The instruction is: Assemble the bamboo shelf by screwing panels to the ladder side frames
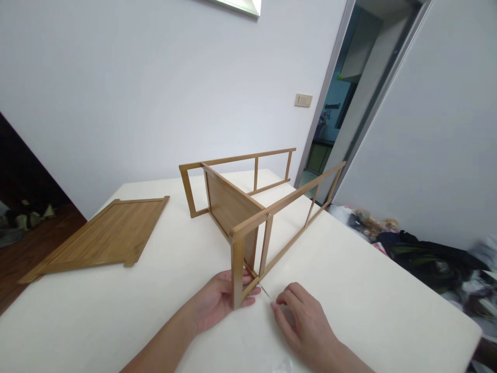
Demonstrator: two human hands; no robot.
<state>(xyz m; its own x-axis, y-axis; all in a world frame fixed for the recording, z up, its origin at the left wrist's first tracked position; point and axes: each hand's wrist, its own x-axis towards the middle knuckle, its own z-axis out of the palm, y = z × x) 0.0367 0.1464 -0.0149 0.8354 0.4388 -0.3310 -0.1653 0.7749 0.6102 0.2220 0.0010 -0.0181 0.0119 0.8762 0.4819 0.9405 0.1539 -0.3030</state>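
A partly joined wooden shelf frame [267, 212] rests on its side on the white table. It has two ladder-like side frames, with a wooden shelf panel [233, 204] between them. My left hand [215, 300] is wrapped around the near end of the closer side frame, its fingers passing behind the wood. Low on that frame, a thin metal screwdriver [265, 291] meets the joint by the panel's lower corner. My right hand [303, 321] pinches its near end, and the fingers hide most of the handle. A bolt head [269, 215] shows at the upper joint.
A second slatted wooden panel [104, 233] lies flat at the left of the white table [174, 331]. A small clear plastic bag [284, 367] is at the near edge. Clothes and bags [419, 254] are heaped beyond the right edge. A wall stands behind, with a doorway at right.
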